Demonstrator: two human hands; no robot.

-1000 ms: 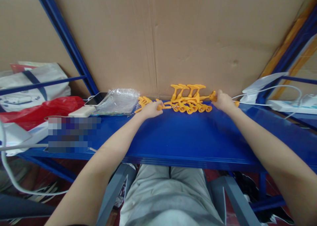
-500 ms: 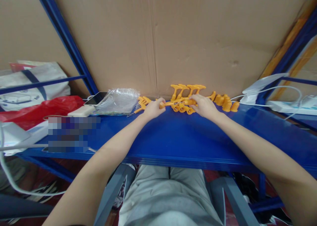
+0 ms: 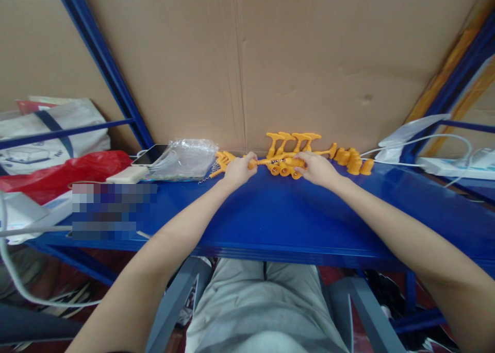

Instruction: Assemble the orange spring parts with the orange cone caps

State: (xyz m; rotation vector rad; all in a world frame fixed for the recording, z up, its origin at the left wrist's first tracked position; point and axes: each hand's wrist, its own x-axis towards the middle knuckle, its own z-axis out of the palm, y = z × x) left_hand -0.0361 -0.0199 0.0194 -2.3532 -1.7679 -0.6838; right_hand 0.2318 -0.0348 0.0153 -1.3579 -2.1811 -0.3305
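Observation:
My left hand [image 3: 238, 171] is closed around the end of a yellow ridged rod [image 3: 265, 161], which points right across the blue tabletop. A yellow bell-shaped piece [image 3: 294, 162] is pinched in the fingers of my right hand [image 3: 319, 170], at the rod's right end. Whether the rod sits inside that piece or only touches it, I cannot tell. Just below lie several hollow yellow caps [image 3: 284, 170], open ends facing me, one partly behind my right fingers. Upright behind them stand several yellow T-handles [image 3: 297, 139].
More yellow caps [image 3: 353, 162] stand to the right. Other yellow pieces [image 3: 223, 160] with thin metal spirals lie left of my left hand. Further left are a clear plastic bag [image 3: 189, 157], a phone [image 3: 152, 154] and a white charger [image 3: 127, 174]. A cardboard wall [image 3: 243, 64] rises behind.
My right hand has shifted slightly, and its fingers sit a little lower around the bell-shaped piece. My left hand stays almost in place on the ridged rod.

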